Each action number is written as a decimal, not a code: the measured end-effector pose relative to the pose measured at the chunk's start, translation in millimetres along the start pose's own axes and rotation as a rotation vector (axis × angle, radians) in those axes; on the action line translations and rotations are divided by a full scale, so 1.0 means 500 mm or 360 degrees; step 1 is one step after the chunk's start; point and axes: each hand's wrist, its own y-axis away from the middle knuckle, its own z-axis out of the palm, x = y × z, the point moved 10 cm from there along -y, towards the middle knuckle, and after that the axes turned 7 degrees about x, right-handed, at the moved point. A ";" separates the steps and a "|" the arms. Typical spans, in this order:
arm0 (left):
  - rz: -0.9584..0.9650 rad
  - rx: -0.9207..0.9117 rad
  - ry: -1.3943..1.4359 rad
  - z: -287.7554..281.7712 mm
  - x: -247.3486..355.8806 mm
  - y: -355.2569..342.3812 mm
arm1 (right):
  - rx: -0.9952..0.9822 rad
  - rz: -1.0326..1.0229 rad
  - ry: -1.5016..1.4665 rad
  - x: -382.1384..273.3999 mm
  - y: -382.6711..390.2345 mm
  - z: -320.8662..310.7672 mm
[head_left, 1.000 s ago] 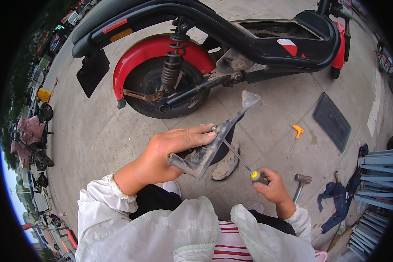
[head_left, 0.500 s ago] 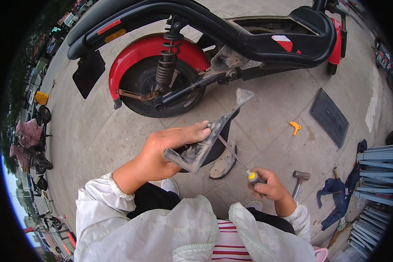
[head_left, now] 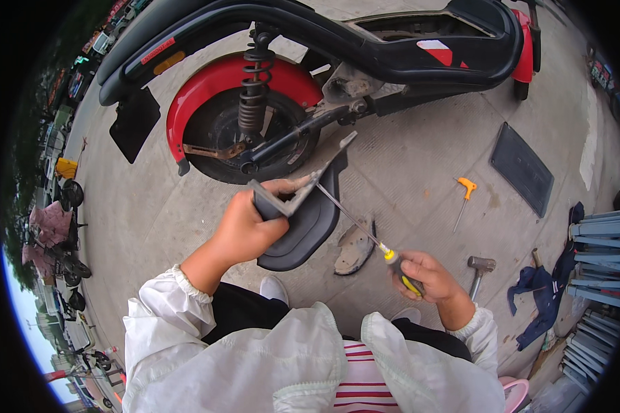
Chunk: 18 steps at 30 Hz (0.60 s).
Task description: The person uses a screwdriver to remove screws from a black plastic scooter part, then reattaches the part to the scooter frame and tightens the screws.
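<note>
My left hand (head_left: 240,229) grips a dusty black plastic part (head_left: 294,241), which has an angled grey edge along its top and a broad curved panel hanging below. Some of those fingers are hidden behind it. My right hand (head_left: 424,279) is closed round the yellow-and-dark handle of a screwdriver (head_left: 353,219); its long shaft meets the part's angled edge, where the tip is hard to make out. A dirty curved piece (head_left: 353,251) lies on the ground beneath the shaft.
A black-and-red scooter (head_left: 410,60) stands ahead, rear wheel at left. At right lie an orange-handled tool (head_left: 466,189), a black flat panel (head_left: 521,168), a hammer (head_left: 481,265) and dark cloth (head_left: 537,299) beside stacked blue-grey slats (head_left: 596,255). Parked vehicles (head_left: 58,241) line the far left.
My left hand has moved up and left and tilted the plastic part, showing more of its curved panel. The screwdriver in my right hand has risen at the handle and shifted slightly left.
</note>
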 end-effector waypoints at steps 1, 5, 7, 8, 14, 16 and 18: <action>-0.0096 0.0035 0.0028 -0.002 -0.016 -0.008 | 0.0101 -0.0084 0.0112 -0.008 -0.002 -0.006; -0.0401 0.0143 0.0196 0.004 -0.104 -0.014 | 0.0791 -0.1284 0.1378 -0.130 0.050 0.013; -0.0377 0.0120 0.0238 0.010 -0.107 -0.016 | 0.0760 -0.1149 0.1350 -0.114 0.040 0.013; -0.0304 0.0087 0.0223 0.013 -0.087 -0.020 | 0.0740 -0.1080 0.1336 -0.106 0.038 0.013; -0.0124 -0.0052 -0.0010 0.024 -0.041 -0.019 | -0.0447 0.0380 -0.0473 0.061 0.017 0.045; -0.0107 -0.0085 -0.0078 0.030 -0.047 -0.025 | -0.0184 0.0206 -0.0253 0.054 0.005 0.021; -0.0200 0.0016 0.0017 0.029 -0.066 -0.031 | 0.0264 -0.0060 0.0187 0.020 0.002 -0.009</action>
